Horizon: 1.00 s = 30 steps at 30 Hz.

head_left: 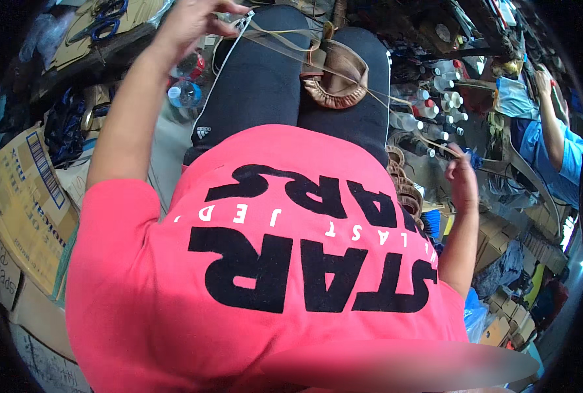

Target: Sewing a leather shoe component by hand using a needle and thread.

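A brown leather shoe upper (347, 75) with a puckered, gathered edge lies on my dark-trousered thighs. Pale, thin lace (285, 47) runs from it both ways. Raised beyond the left thigh, my left hand (196, 26) pinches one stretch of the lace between thumb and fingers, beside a small whitish bit I cannot make out. Out to the right, my right hand (460, 171) is closed on the other stretch, which is drawn out from the upper. Neither hand touches the leather. Several similar brown uppers (406, 187) sit by my right hip, partly hidden by my shirt.
Plastic bottles (438, 105) crowd the right side; more bottles (186, 93) stand at the left. A large cardboard box (33, 203) is by my left elbow. Another person in a blue shirt (550, 154) works at the far right. Cardboard pieces (494, 236) lie behind my right arm.
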Tool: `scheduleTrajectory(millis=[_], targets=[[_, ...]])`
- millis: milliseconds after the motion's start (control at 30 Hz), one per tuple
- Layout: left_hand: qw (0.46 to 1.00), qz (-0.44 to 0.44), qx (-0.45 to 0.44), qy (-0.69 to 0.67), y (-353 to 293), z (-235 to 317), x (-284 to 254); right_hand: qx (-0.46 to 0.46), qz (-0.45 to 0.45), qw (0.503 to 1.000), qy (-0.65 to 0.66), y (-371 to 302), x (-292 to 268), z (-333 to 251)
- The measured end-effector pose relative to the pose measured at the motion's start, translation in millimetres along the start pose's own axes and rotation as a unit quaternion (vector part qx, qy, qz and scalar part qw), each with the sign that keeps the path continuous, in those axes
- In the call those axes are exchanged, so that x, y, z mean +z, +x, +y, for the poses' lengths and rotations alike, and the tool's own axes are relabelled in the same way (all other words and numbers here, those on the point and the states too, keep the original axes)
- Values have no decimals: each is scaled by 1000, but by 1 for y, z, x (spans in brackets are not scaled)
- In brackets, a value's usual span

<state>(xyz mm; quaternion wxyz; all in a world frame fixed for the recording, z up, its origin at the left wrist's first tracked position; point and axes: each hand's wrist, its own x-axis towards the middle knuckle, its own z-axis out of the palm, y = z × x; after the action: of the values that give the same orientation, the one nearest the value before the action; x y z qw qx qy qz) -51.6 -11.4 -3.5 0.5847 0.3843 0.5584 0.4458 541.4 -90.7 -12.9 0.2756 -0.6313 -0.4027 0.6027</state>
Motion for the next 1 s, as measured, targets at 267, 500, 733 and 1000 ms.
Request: scheduleTrajectory(millis=[267,500,733,1000], targets=[[771,-134,365,504,-34,0,54,-292,25,909,-295,58,123,-121],[616,-216,423,628,-27,-40,113,-265,-177,739,-593,85,253,-147],[583,-148,436,669,-31,-51,114,-139,-237,846,-458,77,246,-124],[633,-129,402,649,-25,-44,119,-63,-144,955,-252,69,229,-98]])
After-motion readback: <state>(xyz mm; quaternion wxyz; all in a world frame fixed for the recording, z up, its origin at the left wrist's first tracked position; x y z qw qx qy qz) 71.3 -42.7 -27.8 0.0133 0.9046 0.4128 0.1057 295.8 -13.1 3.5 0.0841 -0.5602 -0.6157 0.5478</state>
